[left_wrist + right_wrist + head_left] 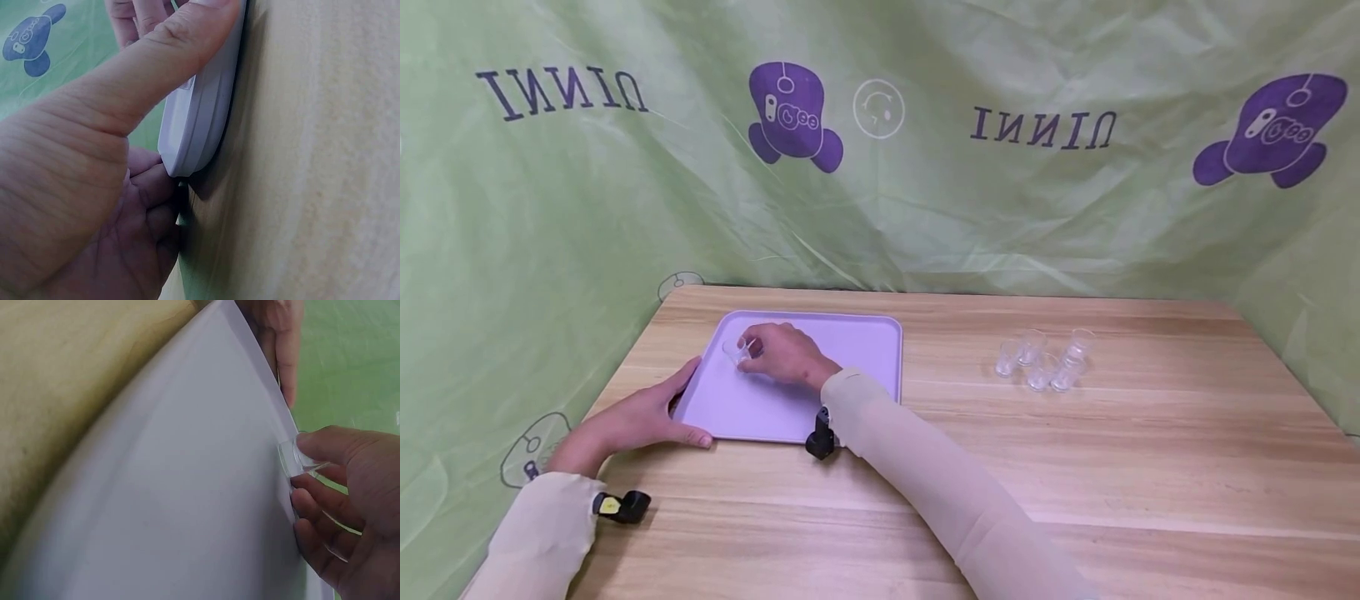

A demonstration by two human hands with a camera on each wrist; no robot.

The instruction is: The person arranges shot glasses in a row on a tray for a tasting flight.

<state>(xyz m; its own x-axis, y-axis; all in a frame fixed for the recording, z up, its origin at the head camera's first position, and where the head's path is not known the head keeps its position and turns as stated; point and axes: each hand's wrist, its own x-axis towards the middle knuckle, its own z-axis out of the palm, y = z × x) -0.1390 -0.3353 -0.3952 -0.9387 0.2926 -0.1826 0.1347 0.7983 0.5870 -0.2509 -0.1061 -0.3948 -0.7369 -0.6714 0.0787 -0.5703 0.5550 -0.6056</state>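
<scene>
My right hand (pixel 786 354) pinches a small clear shot glass (pixel 290 459) between thumb and fingers. It is over the back left part of the lilac tray (pixel 857 354); whether the glass touches the tray floor I cannot tell. At the tray's front left corner, my left hand (pixel 643 417) holds the rim, thumb along the front side and fingers on the left side. The left wrist view shows the thumb against the tray wall (pixel 200 125) and bent fingers at the corner. Several more clear shot glasses (pixel 1039 372) stand in a loose group on the table, right of the tray.
The wooden table (pixel 1075 467) carries the tray and the glasses. A green printed cloth (pixel 925 217) hangs behind the table and along its sides. My right forearm (pixel 940 475) reaches across the tray's front right corner.
</scene>
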